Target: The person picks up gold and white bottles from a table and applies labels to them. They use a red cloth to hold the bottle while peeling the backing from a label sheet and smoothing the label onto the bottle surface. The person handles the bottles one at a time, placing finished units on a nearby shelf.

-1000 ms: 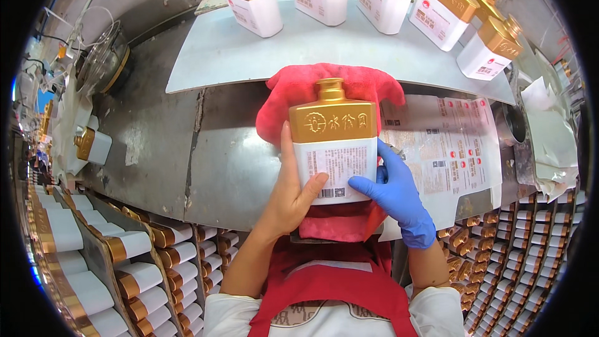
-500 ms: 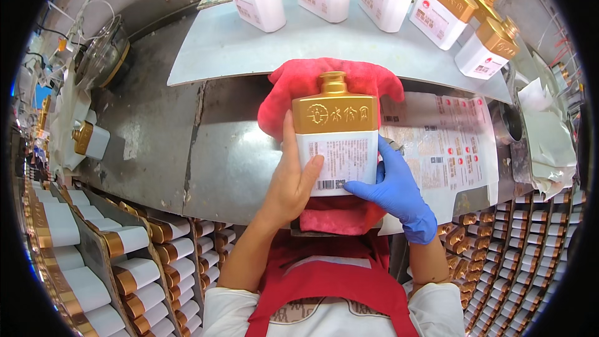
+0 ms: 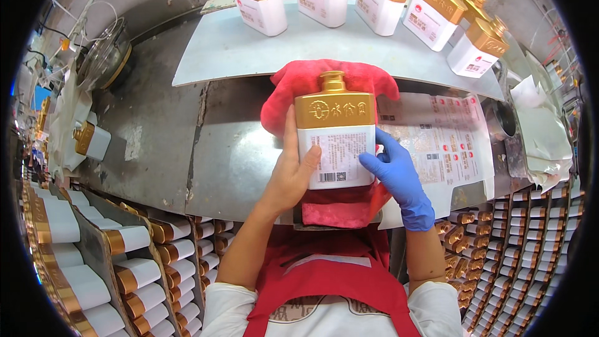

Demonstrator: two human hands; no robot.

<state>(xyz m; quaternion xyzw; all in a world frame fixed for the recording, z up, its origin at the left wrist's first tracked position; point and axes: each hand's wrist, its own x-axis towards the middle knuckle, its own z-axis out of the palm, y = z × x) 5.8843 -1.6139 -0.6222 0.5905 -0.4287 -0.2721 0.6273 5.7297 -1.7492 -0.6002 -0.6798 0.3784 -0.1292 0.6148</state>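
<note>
Between my two hands is a white, flat-sided bottle (image 3: 337, 139) with a gold shoulder and neck, its printed label facing up at me. My bare left hand (image 3: 294, 165) grips its left side, thumb on the label's lower left. A blue glove covers my right hand (image 3: 394, 168), which holds the right side with the thumb at the label's right edge. Under and behind the bottle lies a bunched red cloth (image 3: 284, 106). To the right is a sheet of printed labels (image 3: 446, 140), some of them still on the backing.
Several similar bottles (image 3: 322, 3) stand on a pale board (image 3: 218, 50) beyond the cloth. Another bottle (image 3: 93, 140) lies at the left of the metal table (image 3: 228, 165). Racks of stacked bottles (image 3: 84, 287) flank me below. A glass bowl (image 3: 112, 56) sits at far left.
My right thumb has shifted up from the label's lower corner to its right edge, and my left thumb sits slightly higher. The bottle remains held, and the view has shifted a little.
</note>
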